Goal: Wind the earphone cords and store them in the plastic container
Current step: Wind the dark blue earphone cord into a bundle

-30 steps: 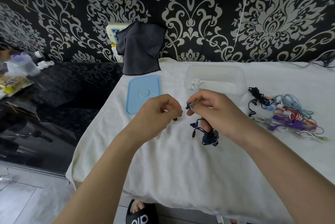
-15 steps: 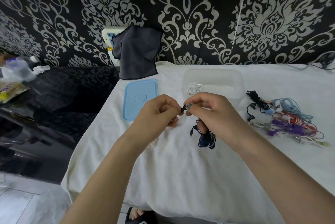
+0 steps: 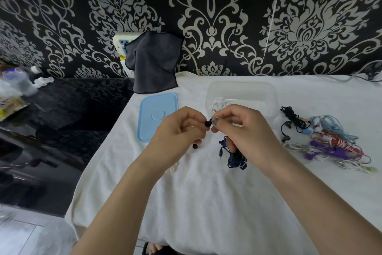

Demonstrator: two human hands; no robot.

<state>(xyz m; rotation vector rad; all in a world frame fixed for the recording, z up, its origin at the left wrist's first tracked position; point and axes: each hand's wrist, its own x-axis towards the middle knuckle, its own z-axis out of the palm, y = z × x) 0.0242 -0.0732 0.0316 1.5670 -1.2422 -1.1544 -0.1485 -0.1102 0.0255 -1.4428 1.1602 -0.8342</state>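
Both hands meet above the white cloth in front of the clear plastic container (image 3: 268, 91). My left hand (image 3: 177, 128) pinches a small black earbud (image 3: 207, 123) of the dark blue earphones. My right hand (image 3: 241, 130) pinches the cord right beside that bud, and the wound blue bundle (image 3: 236, 159) hangs from under its palm. A second black bud (image 3: 194, 146) dangles below my left hand. A coiled white earphone (image 3: 217, 102) lies inside the container.
The container's light blue lid (image 3: 158, 116) lies flat to its left. A tangle of black, light blue, red, purple and white earphones (image 3: 326, 141) sits at the right. A dark grey cloth (image 3: 154, 62) hangs against the wall; a glossy black surface (image 3: 68, 110) lies left.
My hands have closed together, the left now pinching the black earbud next to the right fingertips. The view has shifted slightly; the blue bundle still hangs under my right hand.
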